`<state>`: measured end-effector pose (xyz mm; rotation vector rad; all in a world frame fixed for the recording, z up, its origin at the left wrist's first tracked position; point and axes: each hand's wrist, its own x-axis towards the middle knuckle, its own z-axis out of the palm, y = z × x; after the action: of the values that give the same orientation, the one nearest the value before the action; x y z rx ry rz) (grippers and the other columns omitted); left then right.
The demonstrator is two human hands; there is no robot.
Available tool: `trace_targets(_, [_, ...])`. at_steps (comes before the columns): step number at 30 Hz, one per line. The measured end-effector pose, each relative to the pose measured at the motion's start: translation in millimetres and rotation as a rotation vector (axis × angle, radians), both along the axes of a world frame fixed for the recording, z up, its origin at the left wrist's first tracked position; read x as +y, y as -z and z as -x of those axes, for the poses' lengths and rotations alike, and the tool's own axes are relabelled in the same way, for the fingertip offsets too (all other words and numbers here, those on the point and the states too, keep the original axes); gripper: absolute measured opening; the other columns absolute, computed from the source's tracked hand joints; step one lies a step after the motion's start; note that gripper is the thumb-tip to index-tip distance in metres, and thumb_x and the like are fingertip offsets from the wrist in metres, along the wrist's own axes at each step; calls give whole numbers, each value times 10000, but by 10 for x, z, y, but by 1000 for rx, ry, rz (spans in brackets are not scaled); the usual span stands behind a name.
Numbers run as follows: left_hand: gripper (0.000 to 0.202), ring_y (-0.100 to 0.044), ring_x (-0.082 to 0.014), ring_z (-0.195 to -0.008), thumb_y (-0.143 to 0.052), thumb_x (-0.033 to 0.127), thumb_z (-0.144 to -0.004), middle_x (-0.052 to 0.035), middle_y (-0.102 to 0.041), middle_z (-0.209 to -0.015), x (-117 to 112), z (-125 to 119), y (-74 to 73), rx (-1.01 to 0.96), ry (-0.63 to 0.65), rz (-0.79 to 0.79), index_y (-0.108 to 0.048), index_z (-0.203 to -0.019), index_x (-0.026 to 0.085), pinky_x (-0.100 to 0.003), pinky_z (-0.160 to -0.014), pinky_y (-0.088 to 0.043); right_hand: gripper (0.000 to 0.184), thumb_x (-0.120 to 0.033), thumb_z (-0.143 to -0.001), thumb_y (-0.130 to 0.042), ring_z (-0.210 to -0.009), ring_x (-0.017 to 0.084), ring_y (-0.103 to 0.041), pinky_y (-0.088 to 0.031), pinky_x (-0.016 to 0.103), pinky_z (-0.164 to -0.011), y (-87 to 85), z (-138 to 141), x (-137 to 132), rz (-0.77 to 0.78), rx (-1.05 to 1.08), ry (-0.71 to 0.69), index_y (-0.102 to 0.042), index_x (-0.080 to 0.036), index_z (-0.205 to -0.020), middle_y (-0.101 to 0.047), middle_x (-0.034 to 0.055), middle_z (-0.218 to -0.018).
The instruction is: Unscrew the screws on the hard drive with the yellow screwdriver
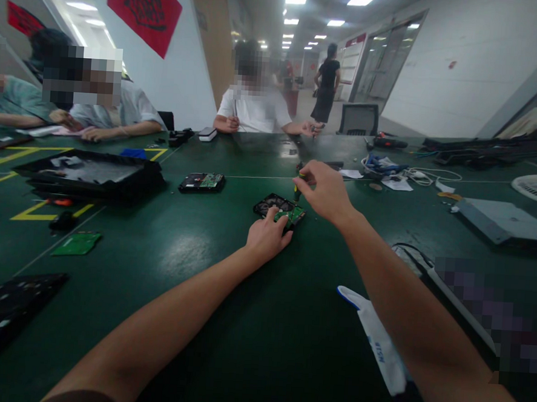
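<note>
Closest to the camera, a white glove (373, 341) with a blue edge lies flat on the dark green desk (192, 263), between the two bare forearms of the person. Further forward, near the middle of the desk, sits a hard drive (269, 204) with its green circuit board facing up.

The left hand (266, 234) rests on the near edge of the hard drive. Its fingers are bent and closed over this edge, and they press it down against the desk. The right hand (326, 192) is raised over the far right corner of the hard drive. Its fingers are closed around the top of a small screwdriver (297, 189), which stands almost upright with its tip down on the board. The exact spot where the tip touches is too small to see.

Left of the hard drive and well apart from it lies a second drive (202, 182), and further left a black tray (88, 175). A loose green board (77, 244) lies near the yellow lines. On the right side are a flat grey case (504, 221) and some white cables (429, 173). Across the desk sits a person in a white shirt (254, 112), with both arms on the desk.
</note>
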<state>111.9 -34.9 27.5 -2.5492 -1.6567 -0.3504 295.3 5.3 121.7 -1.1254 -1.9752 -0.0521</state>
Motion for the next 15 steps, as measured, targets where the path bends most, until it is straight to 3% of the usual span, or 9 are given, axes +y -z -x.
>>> trace_targets(5, [444, -722, -288, -988, -534, 514, -1008, -118, -466, -1534, 14, 2, 11, -20, 30, -8, -607, -1364, 259, -388, -768, -581, 128, -217, -904, -645, -952, 277, -641, -514, 428, -848, 6, 2, -7, 6, -13, 9, -586, -221, -1018, -688, 105, -1034])
trace_targets(15, [420, -719, -291, -999, -558, 483, -1001, -118, -523, -1483, 43, -9, 52, -44, 46, -14, -618, -1343, 246, -401, -807, -577, 79, -250, -932, -633, -927, 262, -625, -484, 415, -871, -34, 5, -39, -34, -89, 14, -607, -217, -999, -682, 95, -1016])
